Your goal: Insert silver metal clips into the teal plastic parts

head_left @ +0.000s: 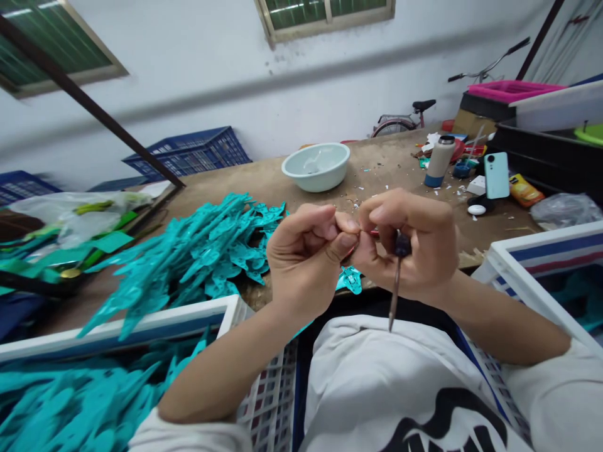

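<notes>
To the left of your hands, teal plastic parts (202,251) are piled on the bench (386,169). Your left hand (306,257) and right hand (414,245) together pinch a small red piece (374,233); the right one also grips a tool (396,285) pointing down.

I'm seeing a wooden workbench (391,164) carrying a teal parts heap (198,254), white bowl (316,166), bottle (439,161), phone (496,175).

The scene was recorded from a single head-worn camera, aimed forward and steeply down. The wearer's white shirt (377,376) was caught at six o'clock, very close. The workbench (282,182) was seen stretching toward twelve o'clock, with the wall (211,69) beyond. The horizon was tilted. No second view was supplied.
</notes>
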